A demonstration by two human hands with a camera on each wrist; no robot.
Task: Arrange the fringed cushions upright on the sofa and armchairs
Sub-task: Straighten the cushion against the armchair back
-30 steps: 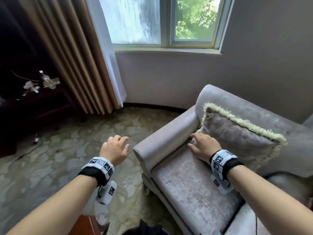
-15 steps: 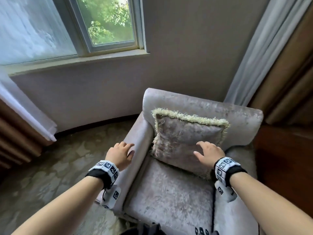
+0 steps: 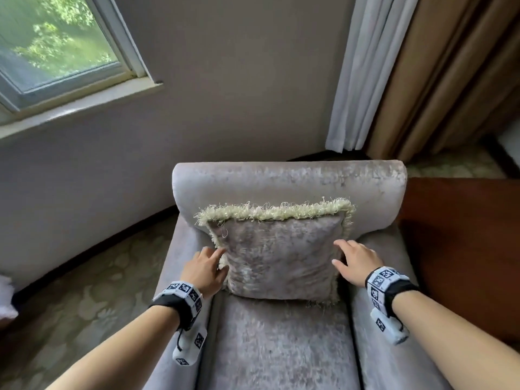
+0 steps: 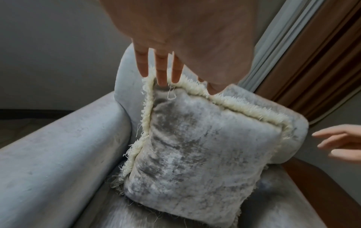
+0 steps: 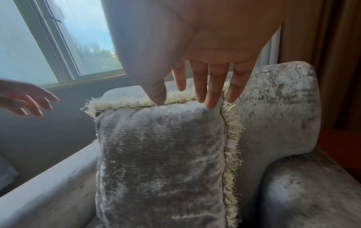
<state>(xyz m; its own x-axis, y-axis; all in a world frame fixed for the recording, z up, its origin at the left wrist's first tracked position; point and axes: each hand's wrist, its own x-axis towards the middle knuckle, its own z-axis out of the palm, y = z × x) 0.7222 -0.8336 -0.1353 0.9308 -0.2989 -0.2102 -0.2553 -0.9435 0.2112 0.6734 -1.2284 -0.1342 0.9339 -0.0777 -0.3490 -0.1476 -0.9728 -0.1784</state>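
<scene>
A window (image 3: 56, 43) sits at the far left above patterned carpet (image 3: 92, 291). The left hand (image 3: 204, 270), fingers straight and loose, holding nothing, reaches to the left fringe of the fringed cushion (image 3: 278, 254); whether it touches is unclear. The cushion stands upright on the seat of the grey velvet armchair (image 3: 289, 178), leaning against its backrest. The right hand (image 3: 356, 264), fingers spread and relaxed, hovers at the cushion's right edge. Curtains (image 3: 422, 74) hang at the far right.
</scene>
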